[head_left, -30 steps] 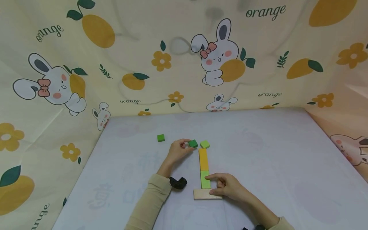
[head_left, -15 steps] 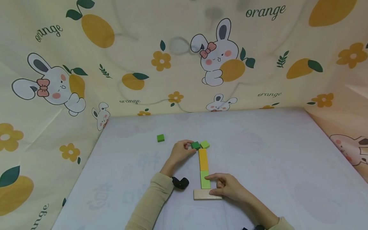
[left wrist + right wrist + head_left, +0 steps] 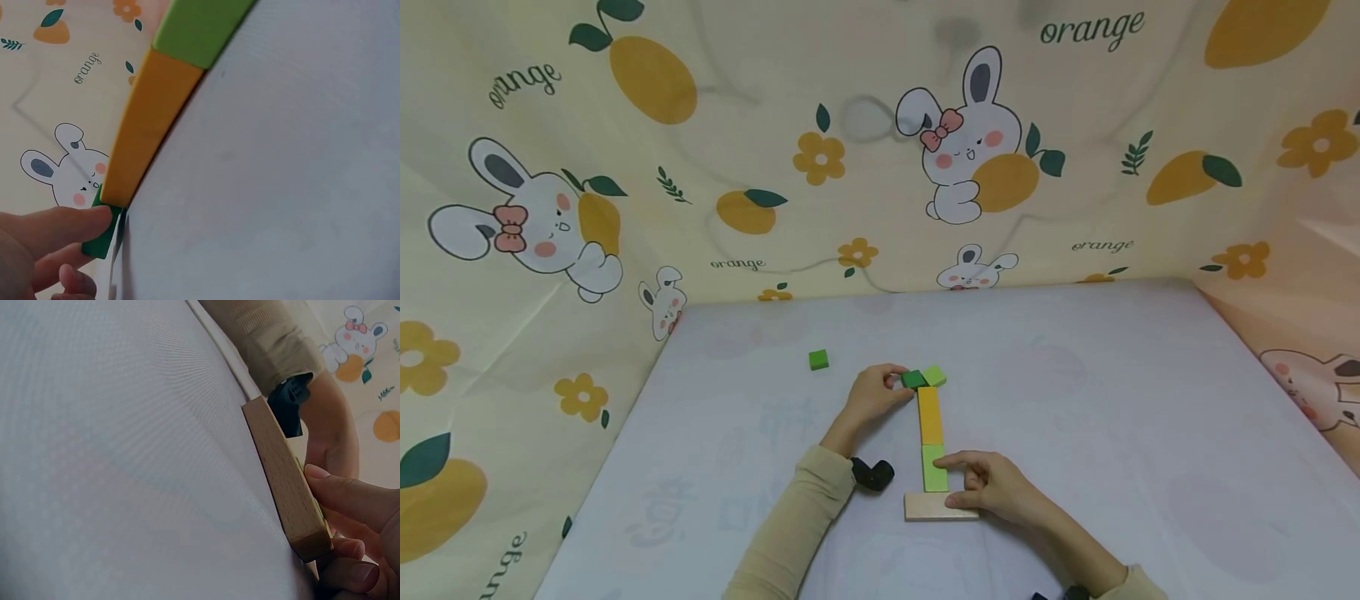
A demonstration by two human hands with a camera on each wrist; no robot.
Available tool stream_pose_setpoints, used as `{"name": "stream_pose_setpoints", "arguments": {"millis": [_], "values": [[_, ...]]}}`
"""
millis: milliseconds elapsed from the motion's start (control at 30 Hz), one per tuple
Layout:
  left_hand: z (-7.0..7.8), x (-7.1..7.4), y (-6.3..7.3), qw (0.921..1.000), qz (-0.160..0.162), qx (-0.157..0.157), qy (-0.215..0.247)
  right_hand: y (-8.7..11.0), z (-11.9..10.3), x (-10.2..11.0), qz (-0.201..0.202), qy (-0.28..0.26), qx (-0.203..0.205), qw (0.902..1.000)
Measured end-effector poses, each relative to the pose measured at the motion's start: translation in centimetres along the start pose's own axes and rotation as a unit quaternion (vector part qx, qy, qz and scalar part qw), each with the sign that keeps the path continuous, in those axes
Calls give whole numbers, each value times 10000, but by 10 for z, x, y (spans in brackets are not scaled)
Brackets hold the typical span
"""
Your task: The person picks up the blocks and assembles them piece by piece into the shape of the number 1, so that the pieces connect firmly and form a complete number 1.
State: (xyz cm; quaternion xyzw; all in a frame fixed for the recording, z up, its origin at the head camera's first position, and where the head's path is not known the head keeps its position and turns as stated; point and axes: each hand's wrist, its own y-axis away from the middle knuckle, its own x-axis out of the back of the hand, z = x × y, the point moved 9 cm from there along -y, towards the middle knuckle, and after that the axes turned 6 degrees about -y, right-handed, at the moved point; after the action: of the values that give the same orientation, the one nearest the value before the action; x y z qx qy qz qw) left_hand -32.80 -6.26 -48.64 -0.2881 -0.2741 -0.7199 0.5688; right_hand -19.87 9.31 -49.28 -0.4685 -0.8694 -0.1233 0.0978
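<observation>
My left hand [image 3: 874, 393] pinches a dark green block [image 3: 913, 379] between thumb and fingers. That block sits at the far end of a yellow-orange block [image 3: 929, 416], beside a small light green block [image 3: 935, 375]. In the left wrist view the thumb presses the dark green block [image 3: 100, 241] near the orange block's end [image 3: 145, 131]. A longer light green block [image 3: 934, 468] joins the orange one to a plain wooden block [image 3: 925, 507] lying crosswise. My right hand [image 3: 997, 487] rests its index finger on the longer light green block and its thumb on the wooden block [image 3: 284, 478].
Another small green block [image 3: 818, 359] lies apart, up and to the left. A white cloth covers the table [image 3: 1112, 433]. Behind it hangs a printed curtain [image 3: 880, 183] with rabbits and oranges. A black device [image 3: 872, 475] sits at my left wrist.
My left hand has moved slightly right, bringing the dark green block against the small light green block and close to the orange block's end. The right hand stays where it was.
</observation>
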Motion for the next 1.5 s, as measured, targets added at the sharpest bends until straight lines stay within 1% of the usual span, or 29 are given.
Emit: {"name": "stream_pose_setpoints", "arguments": {"millis": [167,533,667,867,1200,1300,1333,1367,1500], "values": [[2,0,-2,9998,-26,-99,-166,0,-1,0,6,53,45,10000],[3,-1,-4,9992,-124,-138,-366,-1,-2,-2,-44,-2,120,9999],[3,0,-3,9991,-193,-174,-322,-1,-1,-3,-55,20,137,9999],[2,0,0,9997,-213,-106,-74,0,-1,-2,-45,102,121,9999],[1,2,2,9998,-117,-109,83,-1,0,-2,-35,76,174,9998],[-1,5,5,9998,-49,-129,150,-1,0,-2,-36,74,166,9998],[-2,7,6,9998,-7,-136,172,-1,0,-2,-29,87,144,9999],[-1,11,8,9997,91,-215,118,-2,0,-2,-26,96,108,9999],[-3,22,12,9989,387,-215,143,-2,1,-1,-2,144,-31,9999]]}}
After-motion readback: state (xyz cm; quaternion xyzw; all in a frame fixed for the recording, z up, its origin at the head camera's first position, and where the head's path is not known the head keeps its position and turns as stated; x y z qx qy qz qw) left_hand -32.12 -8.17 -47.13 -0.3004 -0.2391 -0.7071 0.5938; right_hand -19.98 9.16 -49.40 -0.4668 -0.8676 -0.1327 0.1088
